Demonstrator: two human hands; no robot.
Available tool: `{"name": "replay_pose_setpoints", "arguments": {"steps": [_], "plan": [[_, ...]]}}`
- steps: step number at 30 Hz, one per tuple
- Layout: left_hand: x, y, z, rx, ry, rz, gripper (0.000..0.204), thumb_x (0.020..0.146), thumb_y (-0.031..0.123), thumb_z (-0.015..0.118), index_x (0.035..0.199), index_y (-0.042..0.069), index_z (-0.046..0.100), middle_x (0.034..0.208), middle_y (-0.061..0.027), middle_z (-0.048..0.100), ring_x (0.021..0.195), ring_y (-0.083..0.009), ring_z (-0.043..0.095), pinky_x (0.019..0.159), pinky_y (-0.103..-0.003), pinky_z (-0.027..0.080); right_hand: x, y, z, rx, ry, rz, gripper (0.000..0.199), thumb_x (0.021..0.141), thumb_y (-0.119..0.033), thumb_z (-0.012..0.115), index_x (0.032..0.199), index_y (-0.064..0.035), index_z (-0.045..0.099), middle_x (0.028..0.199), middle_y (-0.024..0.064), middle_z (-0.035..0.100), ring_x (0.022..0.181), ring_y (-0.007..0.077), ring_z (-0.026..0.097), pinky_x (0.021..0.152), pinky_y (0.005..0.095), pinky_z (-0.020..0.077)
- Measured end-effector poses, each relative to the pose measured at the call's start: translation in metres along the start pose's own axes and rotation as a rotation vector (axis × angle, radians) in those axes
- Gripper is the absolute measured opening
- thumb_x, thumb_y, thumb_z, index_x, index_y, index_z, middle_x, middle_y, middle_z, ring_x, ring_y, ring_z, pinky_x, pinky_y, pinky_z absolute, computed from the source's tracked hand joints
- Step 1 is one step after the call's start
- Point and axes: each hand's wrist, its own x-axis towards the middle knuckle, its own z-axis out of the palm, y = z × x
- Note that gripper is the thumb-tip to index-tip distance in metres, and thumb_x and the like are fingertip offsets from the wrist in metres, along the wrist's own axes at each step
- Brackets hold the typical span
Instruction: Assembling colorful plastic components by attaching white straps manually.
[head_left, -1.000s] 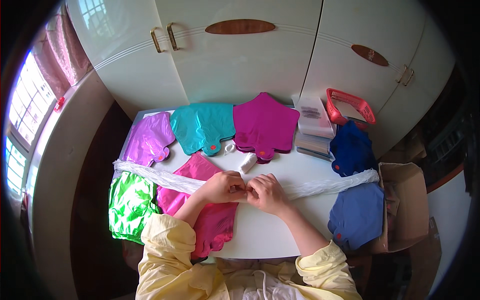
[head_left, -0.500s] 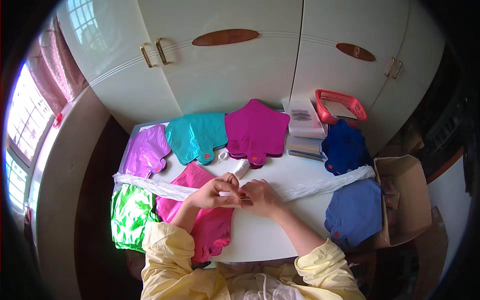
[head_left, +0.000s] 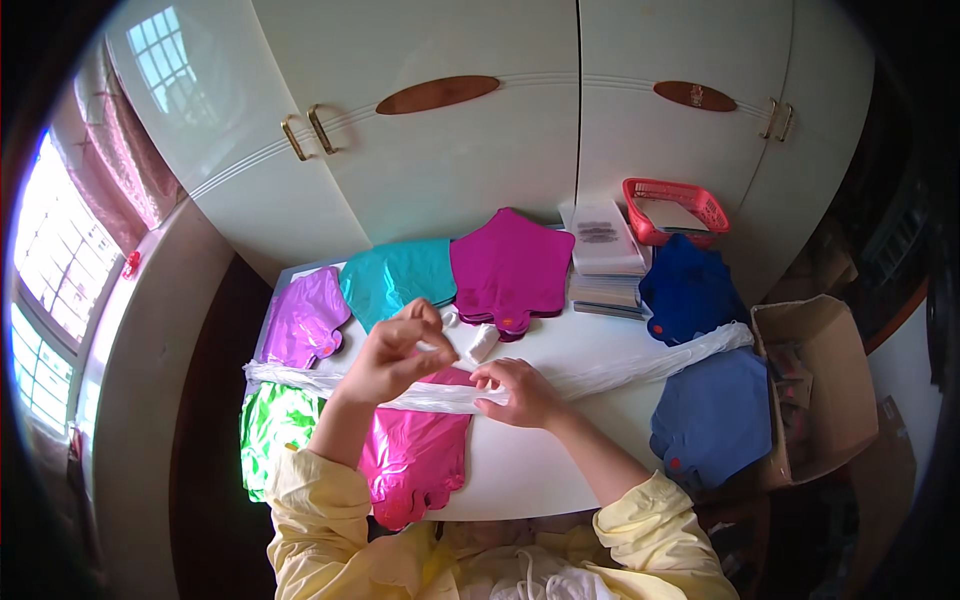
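Across the white table stretches a long bundle of white strands, like thin cord or ribbon (head_left: 650,368). My left hand (head_left: 395,352) is raised above it, thumb and fingers drawn together in a pinch; whatever is between them is too fine to make out. My right hand (head_left: 522,393) rests at the middle of the bundle, its thumb and fingers apart with a gap between them. Below the left wrist lies a flat pink foil balloon (head_left: 415,455), partly under the strands. A small white roll (head_left: 482,343) sits just beyond my hands.
Flat foil balloons lie around: green (head_left: 275,425), purple (head_left: 303,315), teal (head_left: 395,275), magenta (head_left: 512,265), dark blue (head_left: 690,290) and grey-blue (head_left: 712,420). Stacked cards (head_left: 605,255) and a red basket (head_left: 640,193) stand at the back. A cardboard box (head_left: 835,390) is at right, cabinets (head_left: 440,160) behind.
My hands were together over the bundle's middle and have separated. The left hand has lifted up and to the left; the right has stayed near the strands, its fingers loosened. The view has shifted slightly.
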Motion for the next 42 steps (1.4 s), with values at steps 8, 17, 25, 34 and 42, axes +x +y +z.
{"name": "replay_pose_setpoints", "arguments": {"steps": [8,17,25,34,42], "plan": [[0.045,-0.025,0.082,0.195,0.001,0.161,0.004,0.075,0.005,0.066,0.080,0.004,0.067,0.079,-0.0023,0.059,0.083,-0.0157,0.049,0.075,-0.029,0.040,-0.005,0.021,0.011,0.333,0.008,-0.043,0.058,0.074,-0.028,0.069,0.120,-0.0043,0.045,0.118,0.0088,0.049,0.110,0.0196,0.046,0.094,0.0377,0.0363],[0.055,-0.036,0.138,0.082,-0.075,0.068,0.006,0.077,0.009,0.066,0.082,0.006,0.066,0.076,-0.0033,0.057,0.078,-0.0175,0.050,0.072,-0.028,0.041,-0.009,0.058,0.025,0.436,-0.113,-0.075,0.040,0.089,-0.015,0.051,0.126,-0.0044,0.043,0.127,0.0105,0.043,0.120,0.0193,0.041,0.100,0.0359,0.0325],[0.048,-0.003,0.077,0.376,0.066,-0.125,0.008,0.077,0.006,0.059,0.083,0.002,0.056,0.070,-0.0085,0.059,0.065,-0.0222,0.060,0.060,-0.033,0.047,-0.005,0.008,0.004,0.741,-0.105,0.188,0.020,0.088,-0.017,0.051,0.077,-0.0020,0.057,0.066,0.0022,0.056,0.062,0.0088,0.051,0.058,0.0249,0.0423],[0.033,0.057,0.016,0.239,0.037,-0.246,0.012,0.083,0.009,0.059,0.088,0.002,0.052,0.061,-0.0021,0.051,0.056,-0.0104,0.052,0.050,-0.025,0.042,-0.003,0.018,0.009,0.616,-0.094,0.095,0.021,0.089,-0.019,0.051,0.076,-0.0032,0.055,0.073,0.0031,0.055,0.068,0.0091,0.050,0.062,0.0250,0.0418],[0.033,0.120,-0.014,-0.451,0.106,0.249,0.023,0.084,0.007,0.051,0.105,0.001,0.043,0.086,-0.0133,0.051,0.072,-0.0141,0.053,0.066,-0.026,0.049,-0.003,0.018,0.007,0.586,-0.112,0.079,0.019,0.088,-0.016,0.054,0.074,-0.0034,0.055,0.075,0.0040,0.056,0.068,0.0095,0.053,0.061,0.0252,0.0432]]}}
